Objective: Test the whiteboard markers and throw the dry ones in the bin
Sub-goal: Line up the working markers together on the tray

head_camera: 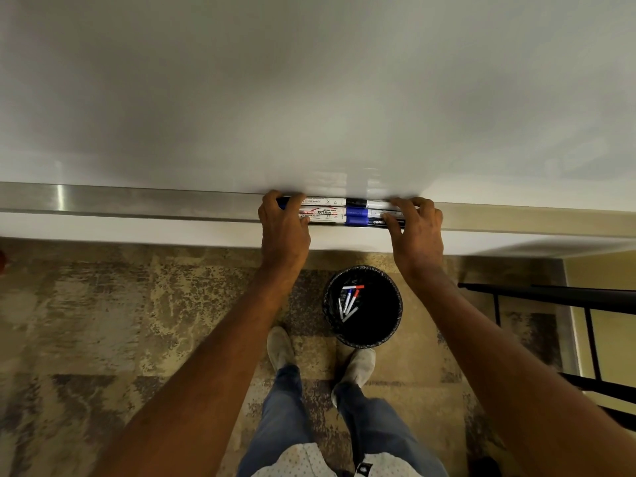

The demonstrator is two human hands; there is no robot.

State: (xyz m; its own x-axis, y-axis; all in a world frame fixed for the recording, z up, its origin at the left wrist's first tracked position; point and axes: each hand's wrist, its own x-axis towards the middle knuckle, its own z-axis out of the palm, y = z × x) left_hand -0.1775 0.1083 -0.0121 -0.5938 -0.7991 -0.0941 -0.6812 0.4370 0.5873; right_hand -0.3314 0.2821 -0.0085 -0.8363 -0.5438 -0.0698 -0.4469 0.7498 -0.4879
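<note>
Several whiteboard markers (339, 211) with white barrels and blue or black caps lie side by side in rows on the metal tray (137, 203) under the whiteboard (309, 98). My left hand (284, 222) rests over the markers' left ends, its fingers curled on them. My right hand (414, 223) covers their right ends, fingertips on the barrels. A round black bin (392, 325) stands on the floor below, between my arms, with several markers (350, 299) lying in it.
The patterned carpet (120, 321) spreads to the left. A black metal frame (550, 294) juts in at the right by a yellow wall. My two feet (280, 349) stand just in front of the bin.
</note>
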